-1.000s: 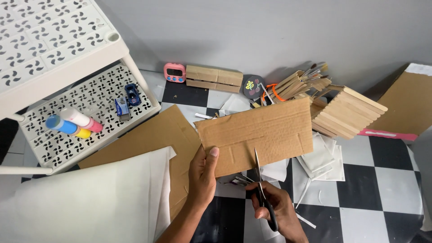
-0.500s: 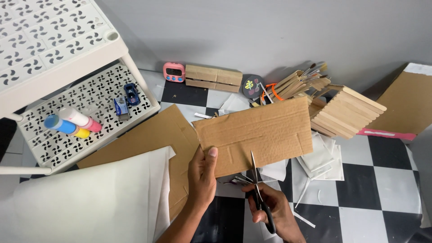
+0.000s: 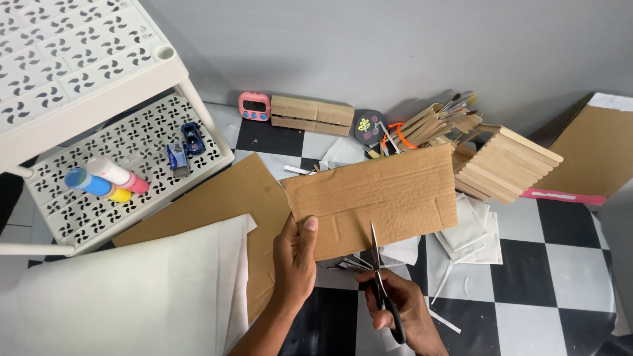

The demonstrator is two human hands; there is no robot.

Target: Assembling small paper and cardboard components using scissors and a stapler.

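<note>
Cardboard sheet (image 3: pixel 376 198) pinched by left hand (image 3: pixel 297 260); right hand (image 3: pixel 402 306) fingers grip scissors (image 3: pixel 381 280) cutting it

Cardboard sheet (image 3: pixel 372 198) between shelf rack (image 3: pixel 119 171) at left and stick house (image 3: pixel 504 163) at right

Left hand (image 3: pixel 295 254) holds cardboard sheet (image 3: pixel 372 198); right hand (image 3: pixel 403 310) works scissors (image 3: pixel 379 277) into its edge.

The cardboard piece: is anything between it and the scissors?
No. The scissors in the right hand already bite into the lower edge of the cardboard piece, which the left hand holds.
</note>
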